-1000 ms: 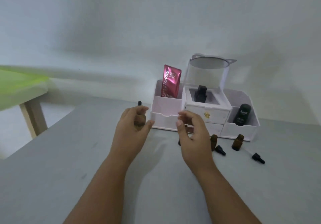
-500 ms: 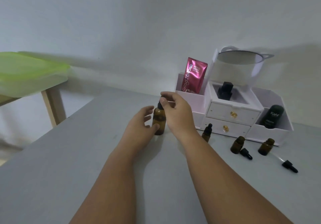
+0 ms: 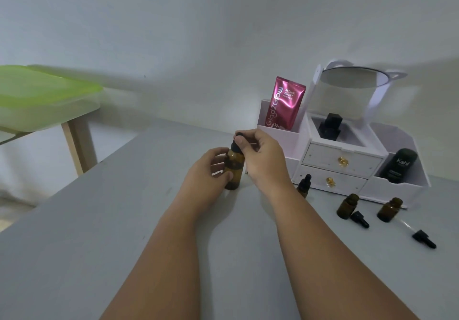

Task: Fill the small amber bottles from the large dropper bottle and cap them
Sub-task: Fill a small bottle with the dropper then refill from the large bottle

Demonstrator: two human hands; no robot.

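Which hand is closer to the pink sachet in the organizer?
Right. The right hand pinches the large bottle's dropper cap just below the pink sachet; the left hand is lower and farther left.

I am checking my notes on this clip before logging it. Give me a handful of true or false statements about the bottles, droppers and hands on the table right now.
1. The left hand grips the body of the large dropper bottle. True.
2. The right hand rests flat on the table. False: its fingers pinch the large bottle's black dropper cap.
3. Two small amber bottles stand open. True.
4. All three small bottles are uncapped. False: the capped small bottle beside the right forearm wears a dropper.
5. Two loose droppers lie on the table. True.
6. The pink pouch lies on the table. False: it stands in the white organizer.
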